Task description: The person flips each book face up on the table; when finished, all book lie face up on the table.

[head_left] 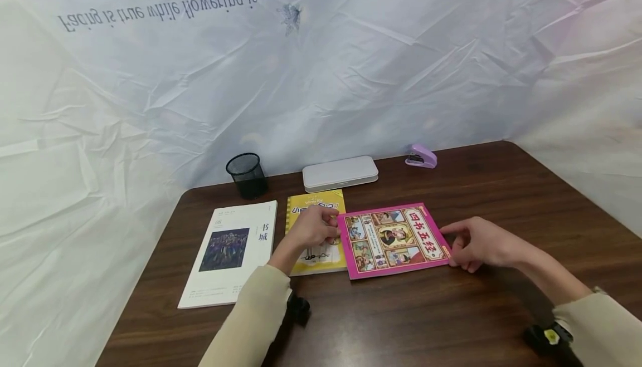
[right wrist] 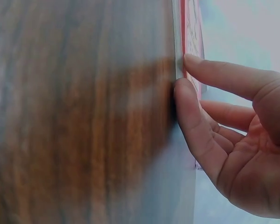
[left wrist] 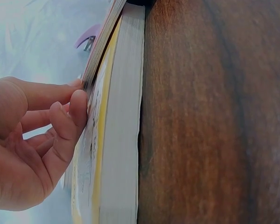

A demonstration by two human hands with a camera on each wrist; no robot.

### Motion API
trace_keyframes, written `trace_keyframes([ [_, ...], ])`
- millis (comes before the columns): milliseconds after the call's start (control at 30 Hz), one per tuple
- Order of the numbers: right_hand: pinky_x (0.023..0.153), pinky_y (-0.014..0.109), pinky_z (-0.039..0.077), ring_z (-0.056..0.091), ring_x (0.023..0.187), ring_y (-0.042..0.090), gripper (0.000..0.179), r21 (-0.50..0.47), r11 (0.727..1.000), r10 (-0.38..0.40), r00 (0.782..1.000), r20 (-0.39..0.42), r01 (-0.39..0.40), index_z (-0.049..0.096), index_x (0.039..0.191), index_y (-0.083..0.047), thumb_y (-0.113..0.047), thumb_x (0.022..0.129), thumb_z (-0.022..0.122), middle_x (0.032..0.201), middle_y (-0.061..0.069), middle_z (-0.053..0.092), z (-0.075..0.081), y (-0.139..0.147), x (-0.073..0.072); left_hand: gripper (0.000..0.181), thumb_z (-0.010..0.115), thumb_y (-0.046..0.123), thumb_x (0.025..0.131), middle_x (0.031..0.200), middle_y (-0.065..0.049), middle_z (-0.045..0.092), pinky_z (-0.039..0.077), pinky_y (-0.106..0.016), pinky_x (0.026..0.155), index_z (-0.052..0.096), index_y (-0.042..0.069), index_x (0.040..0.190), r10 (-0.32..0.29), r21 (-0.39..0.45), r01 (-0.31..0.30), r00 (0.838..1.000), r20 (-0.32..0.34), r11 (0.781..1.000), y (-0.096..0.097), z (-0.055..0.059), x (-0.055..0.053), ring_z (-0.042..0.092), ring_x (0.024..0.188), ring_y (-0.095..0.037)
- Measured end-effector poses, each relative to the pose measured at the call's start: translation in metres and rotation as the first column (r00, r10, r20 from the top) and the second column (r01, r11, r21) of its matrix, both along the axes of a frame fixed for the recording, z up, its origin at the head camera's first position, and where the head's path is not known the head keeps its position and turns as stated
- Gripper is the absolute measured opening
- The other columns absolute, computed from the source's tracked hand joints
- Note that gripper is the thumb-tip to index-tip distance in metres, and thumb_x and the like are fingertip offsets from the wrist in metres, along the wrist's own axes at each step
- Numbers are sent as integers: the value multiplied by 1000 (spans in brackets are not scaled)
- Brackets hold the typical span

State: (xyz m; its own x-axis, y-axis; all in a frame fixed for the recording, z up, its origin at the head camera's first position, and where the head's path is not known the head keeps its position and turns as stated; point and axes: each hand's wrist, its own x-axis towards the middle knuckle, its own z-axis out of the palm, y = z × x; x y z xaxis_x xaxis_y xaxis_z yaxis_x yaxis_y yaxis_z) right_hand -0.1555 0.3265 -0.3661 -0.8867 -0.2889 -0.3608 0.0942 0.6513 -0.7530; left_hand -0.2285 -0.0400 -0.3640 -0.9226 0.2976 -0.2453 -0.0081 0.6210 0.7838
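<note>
A pink comic-style book (head_left: 396, 239) lies between both hands, its left end overlapping a thicker yellow book (head_left: 326, 200). My left hand (head_left: 312, 228) pinches the pink book's left edge between thumb and fingers; the left wrist view shows that edge raised at a slant over the yellow book's cover. At the opposite edge, my right hand (head_left: 481, 244) has thumb and index finger on the pink book's corner. The right wrist view shows the fingertips (right wrist: 192, 61) gripping its thin side just at the tabletop. The left forearm hides part of the yellow book.
Left of the yellow book lies a white book (head_left: 261, 216) with a dark picture. Along the back of the wooden table (head_left: 501, 189) stand a black mesh pen cup (head_left: 248, 176), a white case (head_left: 341, 174) and a purple stapler (head_left: 422, 156). Pale sheeting (head_left: 351, 77) hangs behind.
</note>
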Motion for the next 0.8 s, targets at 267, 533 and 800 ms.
trace_keyframes([
  [267,57,34,61,65,64,22,73,51,999,0,999,-46,2,49,147,14,-7,87,83,78,7,62,0,-6,2,48,76,2,95,97,-8,67,50,-21,52,66,1,141,7,1,-7,1000,-7,1000,-1,-1,1,63,63,-15],
  [533,57,35,60,65,65,22,72,56,998,6,999,-43,-3,49,148,13,-6,88,82,79,7,62,1,-7,-2,46,76,3,95,96,-8,68,50,-21,52,66,-1,140,-8,-14,8,1000,-17,1000,-3,1,3,64,63,-14],
  [800,59,36,62,65,66,24,72,28,999,28,999,-45,-27,48,149,13,-8,89,82,79,8,64,0,0,-11,48,78,8,95,95,-7,70,52,-21,52,66,2,140,17,-50,-17,1000,-6,999,-5,3,6,66,62,-15],
])
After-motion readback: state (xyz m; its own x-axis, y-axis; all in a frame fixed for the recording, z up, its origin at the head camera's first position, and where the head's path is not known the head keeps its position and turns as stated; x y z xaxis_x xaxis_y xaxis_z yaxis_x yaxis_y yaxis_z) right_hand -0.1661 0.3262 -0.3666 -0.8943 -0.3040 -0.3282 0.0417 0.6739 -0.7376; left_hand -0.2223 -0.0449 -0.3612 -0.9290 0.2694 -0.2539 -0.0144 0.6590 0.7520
